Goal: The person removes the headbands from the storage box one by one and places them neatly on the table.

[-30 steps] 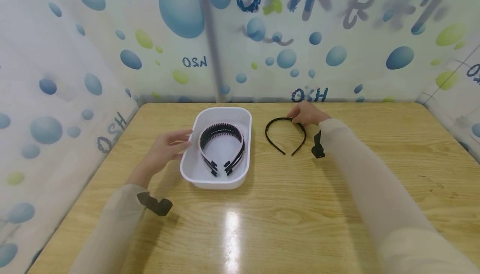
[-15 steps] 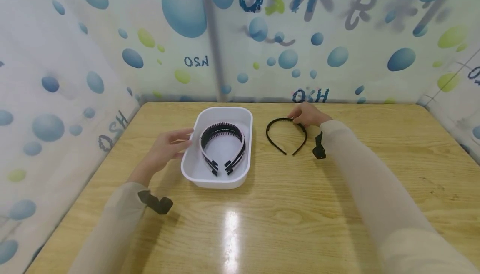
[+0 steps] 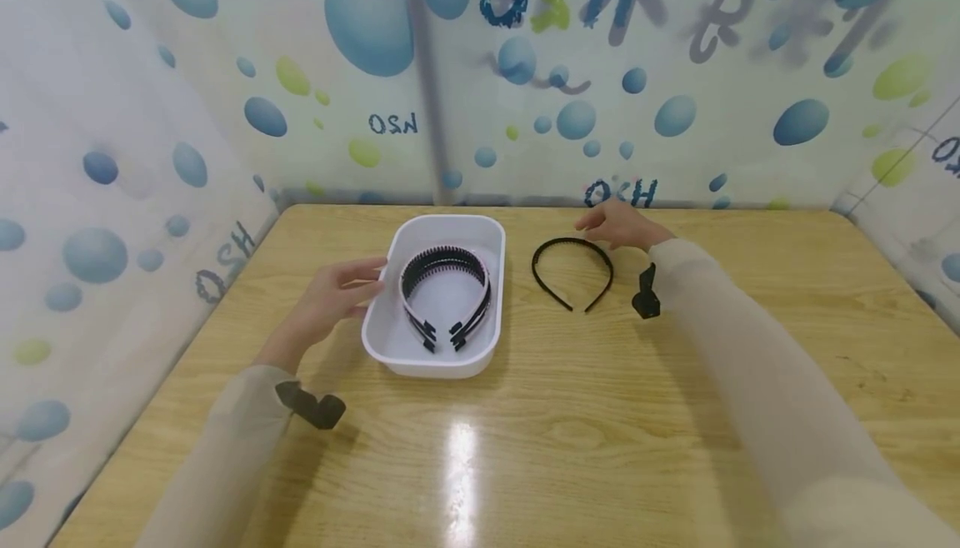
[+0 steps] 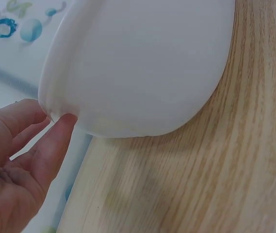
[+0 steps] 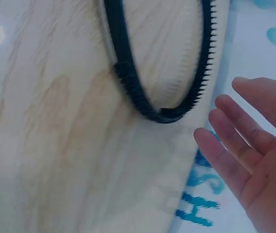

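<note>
A white plastic tub [image 3: 377,340] sits left of centre on the table with several toothed headbands [image 3: 442,261] in it, mostly black, one with a pale band. My left hand [image 3: 333,296] touches the tub's left side, its fingers fairly straight; the left wrist view shows thumb [image 4: 62,133] and fingertips against the tub's outer wall. To the tub's right lies a single black headband [image 3: 537,269] on the wood, ends toward me, with teeth along its inner edge. Just beyond its curve is my right hand [image 3: 618,225], fingers spread and holding nothing; the right wrist view shows a gap between fingertips and headband.
The wooden table [image 3: 570,440] runs back to a patterned wall sheet [image 3: 480,115], close behind my right hand. Another printed sheet [image 3: 112,215] borders the table's left side. A dark device [image 3: 311,406] is strapped on each wrist.
My right hand has let go of the single black headband and drawn slightly away to the right. That headband stays in place on the table; the left hand and tub have not moved.
</note>
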`<control>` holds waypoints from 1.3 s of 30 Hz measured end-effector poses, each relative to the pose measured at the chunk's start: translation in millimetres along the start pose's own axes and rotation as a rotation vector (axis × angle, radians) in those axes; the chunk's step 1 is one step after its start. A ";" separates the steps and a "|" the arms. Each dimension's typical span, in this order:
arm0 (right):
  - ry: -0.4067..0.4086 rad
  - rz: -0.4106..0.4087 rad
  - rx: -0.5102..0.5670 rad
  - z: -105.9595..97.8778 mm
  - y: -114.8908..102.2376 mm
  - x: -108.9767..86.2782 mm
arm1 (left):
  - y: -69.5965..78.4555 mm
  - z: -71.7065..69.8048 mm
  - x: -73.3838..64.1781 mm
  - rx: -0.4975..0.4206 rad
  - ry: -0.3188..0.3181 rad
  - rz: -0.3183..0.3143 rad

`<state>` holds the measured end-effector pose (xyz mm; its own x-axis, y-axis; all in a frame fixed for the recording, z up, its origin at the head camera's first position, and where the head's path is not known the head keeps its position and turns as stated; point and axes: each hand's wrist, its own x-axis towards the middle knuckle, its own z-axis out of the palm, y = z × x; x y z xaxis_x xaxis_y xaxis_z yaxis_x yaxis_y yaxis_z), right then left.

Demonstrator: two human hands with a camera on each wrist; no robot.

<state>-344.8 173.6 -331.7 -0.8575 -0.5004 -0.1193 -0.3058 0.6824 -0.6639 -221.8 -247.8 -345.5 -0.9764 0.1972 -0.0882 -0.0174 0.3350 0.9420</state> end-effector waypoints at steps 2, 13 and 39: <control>0.010 -0.036 -0.015 -1.6 -4.0 -1.3 | 0.0 1.0 0.7 -0.006 -0.003 0.007; -0.010 -0.159 -0.071 -4.9 -40.9 -1.6 | -0.1 1.2 -1.2 0.004 -0.006 0.017; -0.047 -0.237 -0.032 26.8 -106.2 14.2 | -1.5 0.4 -2.1 -0.010 -0.019 0.028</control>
<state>-313.5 79.7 -282.7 -0.7402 -0.6724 0.0023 -0.5097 0.5589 -0.6541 -219.7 -248.4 -346.9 -0.9724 0.2235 -0.0675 0.0077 0.3195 0.9475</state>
